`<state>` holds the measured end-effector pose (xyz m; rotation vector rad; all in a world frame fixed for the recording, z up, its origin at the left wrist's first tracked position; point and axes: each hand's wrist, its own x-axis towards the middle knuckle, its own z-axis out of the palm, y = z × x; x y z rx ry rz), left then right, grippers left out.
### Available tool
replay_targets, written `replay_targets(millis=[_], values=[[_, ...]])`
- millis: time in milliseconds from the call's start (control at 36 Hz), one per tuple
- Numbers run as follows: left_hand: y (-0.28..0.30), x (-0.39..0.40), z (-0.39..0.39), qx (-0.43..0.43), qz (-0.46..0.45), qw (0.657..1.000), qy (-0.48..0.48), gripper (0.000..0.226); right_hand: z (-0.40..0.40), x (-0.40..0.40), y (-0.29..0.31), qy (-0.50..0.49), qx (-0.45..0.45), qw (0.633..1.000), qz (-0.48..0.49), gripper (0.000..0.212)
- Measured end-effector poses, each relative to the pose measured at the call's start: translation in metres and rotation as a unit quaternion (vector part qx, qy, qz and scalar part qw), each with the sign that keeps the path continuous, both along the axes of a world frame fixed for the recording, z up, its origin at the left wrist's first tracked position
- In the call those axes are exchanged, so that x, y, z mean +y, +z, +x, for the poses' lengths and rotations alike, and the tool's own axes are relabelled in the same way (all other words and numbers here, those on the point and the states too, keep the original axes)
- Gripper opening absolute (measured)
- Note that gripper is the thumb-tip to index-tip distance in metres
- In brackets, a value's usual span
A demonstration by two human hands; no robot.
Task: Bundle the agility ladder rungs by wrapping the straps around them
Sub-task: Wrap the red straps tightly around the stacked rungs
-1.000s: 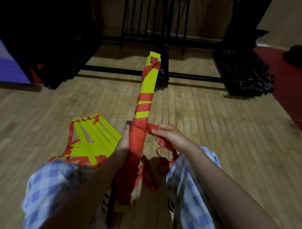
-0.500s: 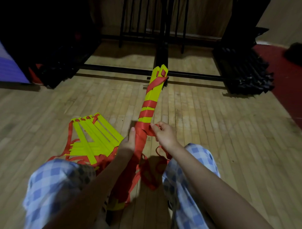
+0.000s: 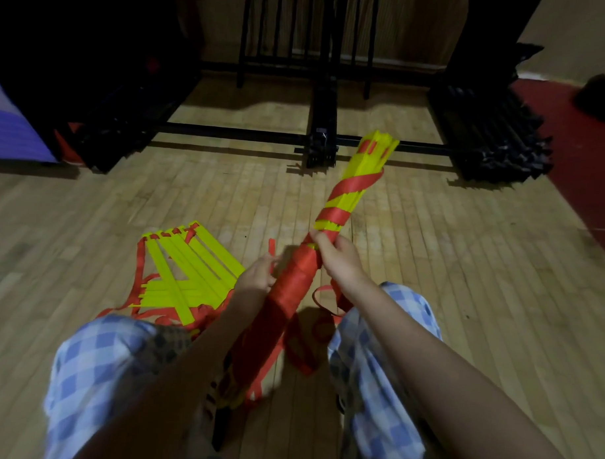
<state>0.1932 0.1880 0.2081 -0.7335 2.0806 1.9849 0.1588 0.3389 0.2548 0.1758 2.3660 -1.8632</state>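
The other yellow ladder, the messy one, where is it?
In the head view, the loose ladder pile lies on the wooden floor, left of the wrapped bundle and just beyond the left hand.

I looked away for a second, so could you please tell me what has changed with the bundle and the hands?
The rung bundle swung its far end rightward. The right hand slid up to grip at the wrapped band's top edge; the left hand pinches the strap end. The second ladder stayed on the floor.
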Motion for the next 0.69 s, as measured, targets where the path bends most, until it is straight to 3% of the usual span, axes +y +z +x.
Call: replay_targets(millis=[83, 167, 222, 306, 389, 528, 694], values=[[0.007, -0.003, -0.002, -0.054, 0.096, 0.994, -0.026, 0.055, 0.008, -0.001, 0.006, 0.060, 0.011, 0.998, -0.015, 0.027], [0.018, -0.002, 0.004, -0.102, 0.241, 0.964, -0.053, 0.069, 0.018, -0.004, 0.010, 0.107, 0.003, 0.993, -0.050, 0.029], [0.021, -0.001, 0.013, -0.128, 0.291, 0.942, -0.105, 0.077, 0.021, -0.005, 0.014, 0.115, 0.001, 0.991, -0.064, 0.029], [0.026, -0.003, 0.024, -0.119, 0.286, 0.930, -0.197, 0.069, 0.021, -0.004, 0.014, 0.118, -0.007, 0.990, -0.081, 0.027], [0.033, 0.000, 0.030, -0.069, 0.289, 0.936, -0.186, 0.052, 0.020, -0.001, 0.013, 0.132, -0.008, 0.986, -0.101, 0.029], [0.030, -0.001, 0.020, -0.116, 0.267, 0.942, -0.166, 0.079, 0.015, 0.003, 0.010, 0.134, -0.027, 0.988, -0.071, 0.026], [0.018, -0.002, 0.019, -0.105, 0.250, 0.949, -0.160, 0.081, 0.013, 0.005, 0.010, 0.157, -0.069, 0.981, -0.091, 0.030]])
